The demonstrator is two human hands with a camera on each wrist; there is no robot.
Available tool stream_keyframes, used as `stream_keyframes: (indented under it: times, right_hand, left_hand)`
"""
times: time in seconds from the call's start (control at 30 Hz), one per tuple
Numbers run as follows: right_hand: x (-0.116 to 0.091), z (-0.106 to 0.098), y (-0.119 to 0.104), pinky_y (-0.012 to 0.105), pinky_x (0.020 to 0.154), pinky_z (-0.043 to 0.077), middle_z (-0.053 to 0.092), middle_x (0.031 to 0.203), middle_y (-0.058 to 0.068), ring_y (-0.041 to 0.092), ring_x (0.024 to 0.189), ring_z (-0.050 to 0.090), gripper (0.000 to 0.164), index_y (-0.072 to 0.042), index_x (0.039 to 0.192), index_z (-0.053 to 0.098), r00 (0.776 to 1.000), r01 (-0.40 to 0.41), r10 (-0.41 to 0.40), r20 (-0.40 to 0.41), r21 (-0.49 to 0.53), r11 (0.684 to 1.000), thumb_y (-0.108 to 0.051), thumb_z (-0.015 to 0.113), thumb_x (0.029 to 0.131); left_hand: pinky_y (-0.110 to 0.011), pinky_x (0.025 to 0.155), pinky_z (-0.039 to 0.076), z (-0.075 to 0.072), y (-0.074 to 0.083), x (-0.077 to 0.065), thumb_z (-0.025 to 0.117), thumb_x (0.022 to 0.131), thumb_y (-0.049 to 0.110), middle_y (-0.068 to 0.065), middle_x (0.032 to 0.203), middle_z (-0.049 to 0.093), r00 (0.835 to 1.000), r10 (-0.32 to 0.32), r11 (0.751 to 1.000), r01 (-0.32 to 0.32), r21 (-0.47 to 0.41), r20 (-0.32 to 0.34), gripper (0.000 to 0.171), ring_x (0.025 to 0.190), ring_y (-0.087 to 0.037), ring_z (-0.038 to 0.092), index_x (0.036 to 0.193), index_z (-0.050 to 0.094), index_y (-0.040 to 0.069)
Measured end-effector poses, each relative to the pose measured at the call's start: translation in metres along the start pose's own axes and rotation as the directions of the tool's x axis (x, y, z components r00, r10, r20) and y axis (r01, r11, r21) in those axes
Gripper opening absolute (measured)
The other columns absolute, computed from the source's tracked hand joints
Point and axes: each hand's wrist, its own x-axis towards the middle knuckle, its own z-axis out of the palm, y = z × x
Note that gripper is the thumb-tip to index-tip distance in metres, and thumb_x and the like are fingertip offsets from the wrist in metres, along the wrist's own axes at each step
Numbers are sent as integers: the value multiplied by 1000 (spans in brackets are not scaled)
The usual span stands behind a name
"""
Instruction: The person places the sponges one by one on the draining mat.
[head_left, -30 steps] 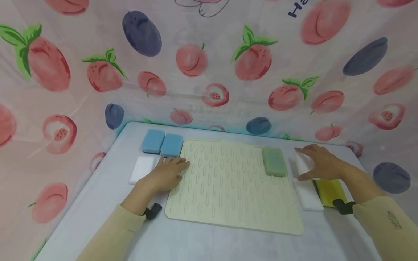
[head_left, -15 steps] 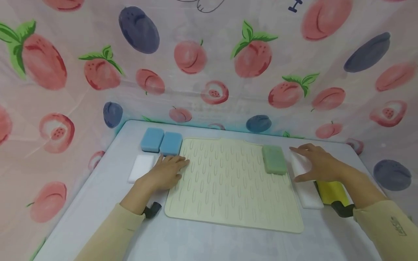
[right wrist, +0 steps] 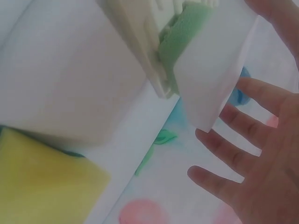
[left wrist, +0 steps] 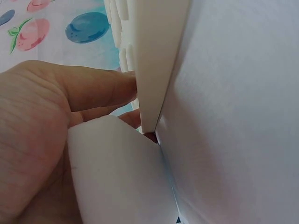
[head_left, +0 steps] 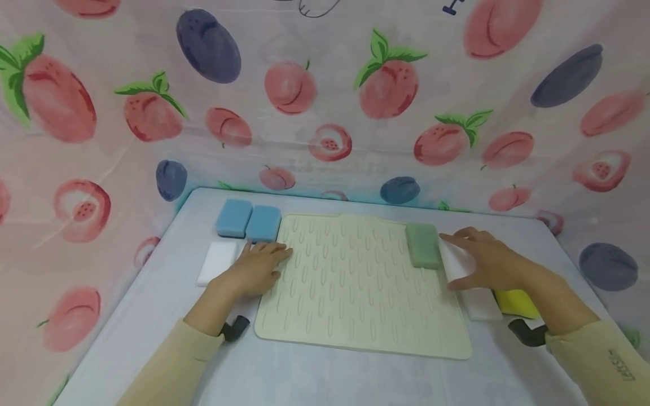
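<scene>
My right hand [head_left: 490, 262] pinches a white sponge [head_left: 457, 262] between thumb and fingers, held tilted beside the mat's right edge. In the right wrist view this white sponge [right wrist: 212, 60] overlaps the green sponge [right wrist: 187, 35]. The green sponge [head_left: 424, 245] lies at the right side of the cream ridged mat [head_left: 350, 304]. On the left, my left hand [head_left: 256, 270] rests at the mat's left edge with its fingertips on the mat. Beside its palm, the left wrist view shows a white sponge [left wrist: 117, 172], mostly hidden by the hand from above.
Two blue sponges [head_left: 263, 223] sit at the back left, with a white sponge [head_left: 215, 264] in front of them. Right of the mat lie another white sponge [head_left: 481, 305] and a yellow sponge [head_left: 518, 303], partly under the right arm. A fruit-print curtain [head_left: 330, 84] surrounds the table.
My right hand has moved left with the white sponge, which now tilts up close to the green sponge and the mat's edge. My left hand stays at the mat's left edge.
</scene>
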Motion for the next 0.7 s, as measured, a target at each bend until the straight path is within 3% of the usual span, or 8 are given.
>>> stream_keyframes:
  times: [0.23,0.7]
  right_hand:
    - [-1,3,-9,71,101,48,48,148,20,44,131,46,112,-16,158,45,1000,-18,18,16,0,1000,-69,86,68]
    - [-4,11,-20,69,101,49,50,147,18,42,130,47,108,-20,156,48,1000,-17,17,8,10,1000,-67,88,67]
  left_hand:
    - [-73,124,12,0,0,-2,58,104,13,-13,164,41,1000,0,1000,0,1,-3,55,153,-41,32,158,45,12]
    - [-73,124,11,0,1,-1,59,104,13,-13,164,41,1000,5,1000,-5,-4,-5,55,153,-41,32,157,46,12]
